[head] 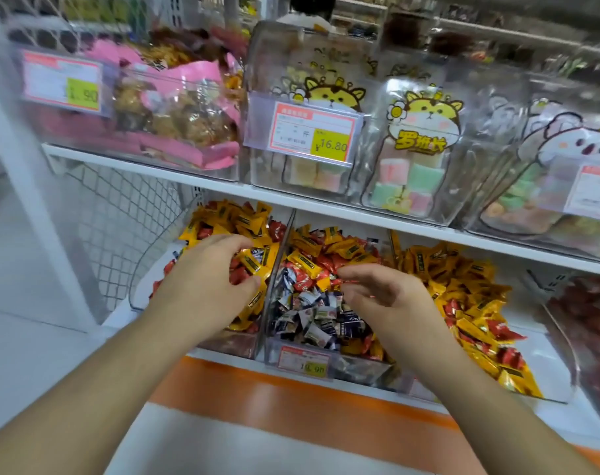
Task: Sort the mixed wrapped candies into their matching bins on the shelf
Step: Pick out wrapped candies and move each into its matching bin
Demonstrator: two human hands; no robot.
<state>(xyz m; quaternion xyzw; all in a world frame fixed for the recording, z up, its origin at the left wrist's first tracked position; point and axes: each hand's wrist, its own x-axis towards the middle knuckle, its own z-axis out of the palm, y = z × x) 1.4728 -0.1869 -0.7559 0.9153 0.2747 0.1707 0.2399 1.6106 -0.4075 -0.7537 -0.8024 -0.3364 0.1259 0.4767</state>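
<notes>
Sorting mixed candies, lower shelf: both hands in the bins.

We work either side of the clear divider (278, 269): left hand (206, 279) w/ fingers curled round a yellow candy (252, 264) in the left bin (137, 293), its long axis slanting up-left to down-right; right hand (384, 293) w/ fingers bent over the middle bin (326, 358), grasp can't be told. Best approach, we judge: pinch one wrapper at a time, check colour, drop it past the divider w/o dragging neighbours.
</notes>
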